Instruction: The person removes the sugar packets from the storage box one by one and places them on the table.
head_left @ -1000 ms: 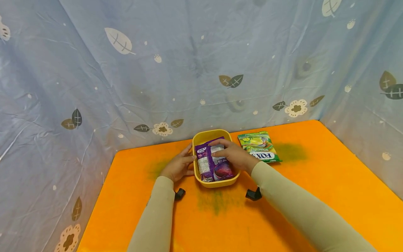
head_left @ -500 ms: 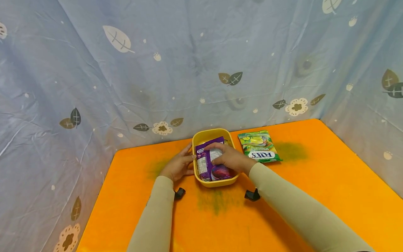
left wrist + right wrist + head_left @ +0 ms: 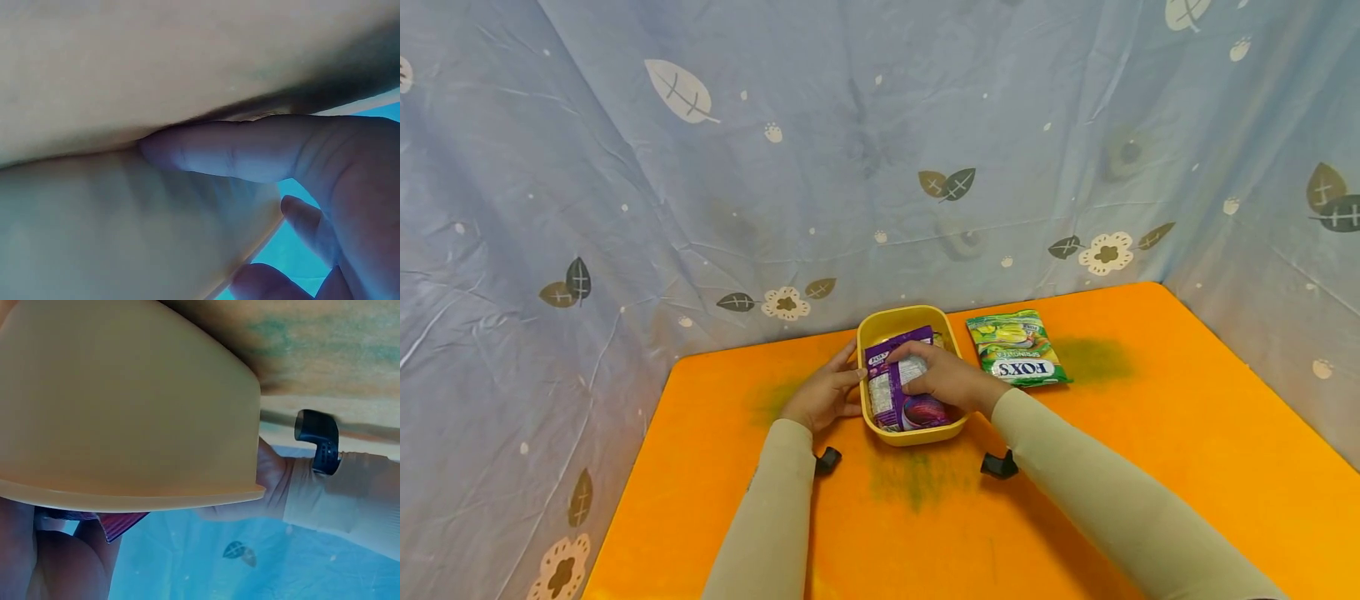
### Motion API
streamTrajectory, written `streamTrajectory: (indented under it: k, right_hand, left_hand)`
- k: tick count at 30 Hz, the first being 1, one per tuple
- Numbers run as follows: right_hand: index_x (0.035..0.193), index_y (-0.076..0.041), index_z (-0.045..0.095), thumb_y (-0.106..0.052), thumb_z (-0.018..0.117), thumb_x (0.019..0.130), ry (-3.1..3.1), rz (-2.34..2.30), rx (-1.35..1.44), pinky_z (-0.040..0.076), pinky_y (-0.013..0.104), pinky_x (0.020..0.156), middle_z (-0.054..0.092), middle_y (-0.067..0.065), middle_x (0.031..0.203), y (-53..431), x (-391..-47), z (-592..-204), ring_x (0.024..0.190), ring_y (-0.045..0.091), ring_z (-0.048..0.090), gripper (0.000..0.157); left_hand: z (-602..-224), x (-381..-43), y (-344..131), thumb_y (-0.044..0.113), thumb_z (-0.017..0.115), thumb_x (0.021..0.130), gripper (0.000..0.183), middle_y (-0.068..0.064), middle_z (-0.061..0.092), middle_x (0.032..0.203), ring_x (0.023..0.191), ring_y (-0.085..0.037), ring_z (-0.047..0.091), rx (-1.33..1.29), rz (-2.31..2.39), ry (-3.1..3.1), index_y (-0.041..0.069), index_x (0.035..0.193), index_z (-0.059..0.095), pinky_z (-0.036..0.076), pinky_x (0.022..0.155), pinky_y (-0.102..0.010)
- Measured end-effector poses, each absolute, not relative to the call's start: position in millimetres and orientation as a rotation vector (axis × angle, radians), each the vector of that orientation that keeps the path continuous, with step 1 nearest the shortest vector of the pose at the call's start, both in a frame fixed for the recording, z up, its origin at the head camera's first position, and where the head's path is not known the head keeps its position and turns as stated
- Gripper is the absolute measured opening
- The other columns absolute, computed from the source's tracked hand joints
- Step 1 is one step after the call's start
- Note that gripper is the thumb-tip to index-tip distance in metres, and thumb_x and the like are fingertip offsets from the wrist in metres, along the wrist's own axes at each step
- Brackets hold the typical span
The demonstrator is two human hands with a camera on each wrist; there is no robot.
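Purple candy packet (image 3: 898,387) lies already inside the yellow tub (image 3: 910,433) on the table (image 3: 1075,467), right hand (image 3: 951,379) curled on it. Left hand (image 3: 823,396) steadies the tub wall with straight fingers. Green packet (image 3: 1018,348) waits outside, just beside the tub.

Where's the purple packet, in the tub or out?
In. The purple packet lies inside the yellow tub, under the right hand.

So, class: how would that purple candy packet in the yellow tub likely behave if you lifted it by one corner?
The purple packet looks like thin printed film, so it would probably flop and crinkle rather than stay stiff. It lies bent inside the yellow tub, which suggests loose contents that shift. Its glossy surface may be slippery; the right hand rests across it.
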State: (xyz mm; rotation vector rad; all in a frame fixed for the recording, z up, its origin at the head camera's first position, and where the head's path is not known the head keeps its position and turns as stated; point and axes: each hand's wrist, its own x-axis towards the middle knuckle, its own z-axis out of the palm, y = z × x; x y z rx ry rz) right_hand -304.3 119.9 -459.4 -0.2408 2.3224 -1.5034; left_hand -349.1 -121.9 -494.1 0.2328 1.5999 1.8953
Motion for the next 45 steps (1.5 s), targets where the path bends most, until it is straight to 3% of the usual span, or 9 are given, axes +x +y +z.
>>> streamTrajectory:
  k: [23,28,32,38,45]
  right_hand:
    - [0.118,-0.039,0.064,-0.014,0.074,0.083,2.248,-1.716,-0.16,0.055,0.041,0.075,0.046,0.002,0.129,120.8,-304.1,-458.9,0.1,0.028,0.06,0.044]
    - [0.12,-0.034,0.064,-0.012,0.071,0.086,2.206,-1.799,-0.168,0.055,0.04,0.075,0.046,0.002,0.13,121.5,-304.1,-456.5,0.097,0.028,0.062,0.042]
    - [0.124,-0.027,0.062,-0.008,0.067,0.089,2.12,-1.936,-0.17,0.054,0.041,0.076,0.047,0.004,0.13,121.6,-305.3,-455.5,0.098,0.03,0.062,0.04]
    - [0.126,-0.026,0.06,-0.011,0.068,0.089,2.061,-2.006,-0.088,0.054,0.04,0.079,0.047,0.007,0.13,124.1,-306.2,-449.3,0.103,0.031,0.059,0.041]
    - [0.123,-0.028,0.061,-0.015,0.068,0.09,2.154,-1.951,-0.073,0.049,0.041,0.089,0.039,-0.001,0.138,127.9,-308.8,-444.9,0.114,0.028,0.051,0.036]
  left_hand:
    - [-492.2,-348.4,-121.0,0.023,0.059,0.096,0.068,-0.002,0.043,0.144,0.121,-0.028,0.051,0.184,1.891,1.627,0.046,0.149,0.024,0.049,0.085,-0.052]
    - [-493.7,-349.2,-120.7,0.024,0.06,0.095,0.067,-0.003,0.044,0.142,0.12,-0.029,0.051,0.196,1.901,1.621,0.047,0.147,0.027,0.049,0.084,-0.053]
    - [-495.4,-350.3,-120.3,0.024,0.061,0.094,0.068,-0.005,0.041,0.144,0.122,-0.029,0.049,0.214,1.914,1.609,0.047,0.148,0.026,0.049,0.083,-0.055]
    - [-495.0,-351.4,-120.0,0.024,0.063,0.093,0.067,-0.003,0.04,0.144,0.123,-0.028,0.048,0.184,1.919,1.614,0.049,0.146,0.029,0.049,0.083,-0.055]
    - [-494.4,-351.6,-119.6,0.024,0.063,0.092,0.067,-0.001,0.038,0.146,0.124,-0.026,0.048,0.164,1.908,1.631,0.05,0.145,0.03,0.049,0.084,-0.053]
